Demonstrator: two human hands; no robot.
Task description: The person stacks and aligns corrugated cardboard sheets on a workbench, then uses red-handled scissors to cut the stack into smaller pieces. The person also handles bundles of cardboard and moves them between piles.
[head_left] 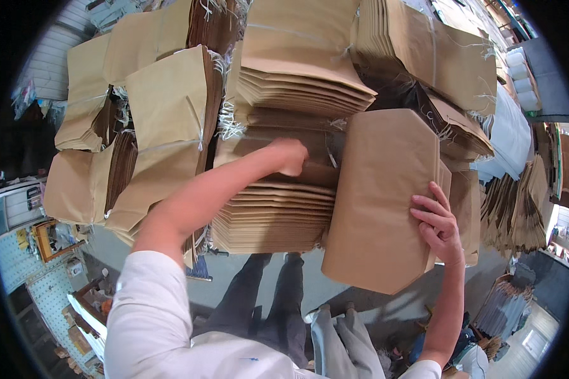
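Note:
My left hand is closed in a fist against a bundle of brown paper sacks in the middle of the pile. What it grips, if anything, is hidden. A thin white string hangs just right of it. My right hand grips the right edge of a separate stack of brown paper sacks, its fingers on the front face and its thumb out of sight. That stack stands tilted, with cut-off corners, beside the middle bundle. Above my left hand lies another thick sack bundle.
More tied sack bundles rise at the left, and others at the far right. Loose white string ends stick out between them. A pegboard bench is at the lower left. Grey trouser legs show below on the concrete floor.

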